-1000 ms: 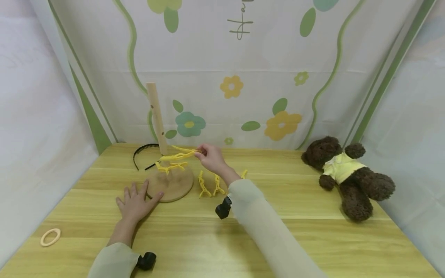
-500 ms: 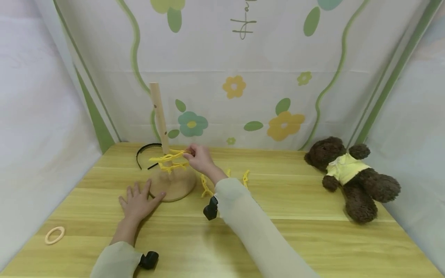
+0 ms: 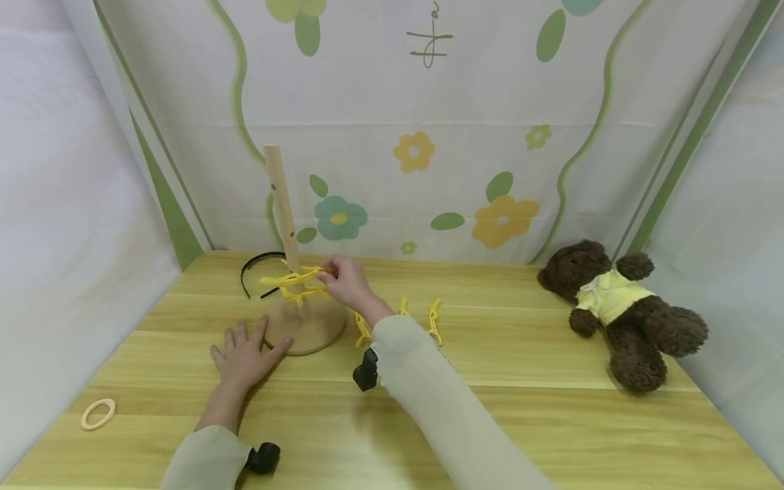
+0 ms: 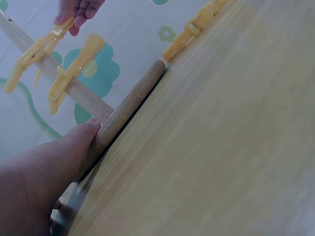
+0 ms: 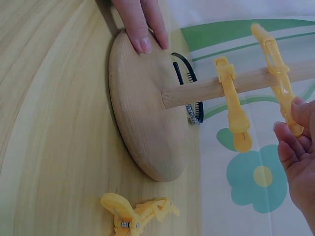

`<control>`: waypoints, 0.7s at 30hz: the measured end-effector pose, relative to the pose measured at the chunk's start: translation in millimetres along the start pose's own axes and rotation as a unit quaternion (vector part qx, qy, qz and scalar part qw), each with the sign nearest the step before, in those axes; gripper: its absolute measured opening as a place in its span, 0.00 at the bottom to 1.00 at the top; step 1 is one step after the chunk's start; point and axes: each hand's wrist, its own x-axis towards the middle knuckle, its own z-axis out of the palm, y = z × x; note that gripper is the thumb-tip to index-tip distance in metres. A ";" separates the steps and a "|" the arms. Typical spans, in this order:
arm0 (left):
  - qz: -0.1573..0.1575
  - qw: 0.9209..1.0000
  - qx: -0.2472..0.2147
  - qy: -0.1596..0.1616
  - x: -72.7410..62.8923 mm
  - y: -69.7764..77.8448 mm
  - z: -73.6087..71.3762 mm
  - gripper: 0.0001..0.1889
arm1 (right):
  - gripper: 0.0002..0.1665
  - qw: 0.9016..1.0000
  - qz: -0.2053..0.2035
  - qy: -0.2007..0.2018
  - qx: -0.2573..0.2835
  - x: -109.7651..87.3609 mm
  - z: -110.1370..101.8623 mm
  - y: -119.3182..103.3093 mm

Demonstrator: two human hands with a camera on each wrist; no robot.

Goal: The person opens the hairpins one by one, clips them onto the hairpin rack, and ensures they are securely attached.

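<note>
Middle loose clip (image 3: 403,305): lower part behind sleeve (image 3: 437,381). Headband (image 3: 260,257): partly behind post (image 3: 280,201). Lettering (image 3: 431,42): cut by top edge.

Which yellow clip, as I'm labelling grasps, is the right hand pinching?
The upper clip at the post: the right hand pinches its end. The lower clip is untouched; others rest on the table.

Round-based wooden post stand (image 3: 306,329), on wood-grain table (image 3: 520,327). On its post: lower yellow plastic clip (image 5: 235,110). At its post, higher: upper yellow plastic clip (image 5: 278,73). Right of the stand: three yellow plastic clips (image 3: 433,320); farther right, brown plush bear (image 3: 612,299). Behind-left: curved black plastic headband (image 3: 260,256). Front-left: pale oval ring (image 3: 84,418). Behind: white floral curtain (image 3: 367,102).
</note>
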 end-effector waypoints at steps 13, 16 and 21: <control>-0.001 1.000 0.005 0.001 -0.3 0.1 -1.0 0.45 | 0.13 1.000 -0.006 0.003 -0.010 -1.7 1.2 -1.0; 0.000 1.000 0.001 0.000 -0.5 0.6 -1.0 0.45 | 0.14 1.000 -0.006 0.005 -0.009 -2.4 2.6 1.4; -0.001 1.000 0.000 0.001 -0.2 1.1 -0.8 0.45 | 0.16 1.000 0.010 0.007 -0.006 -3.1 3.8 3.1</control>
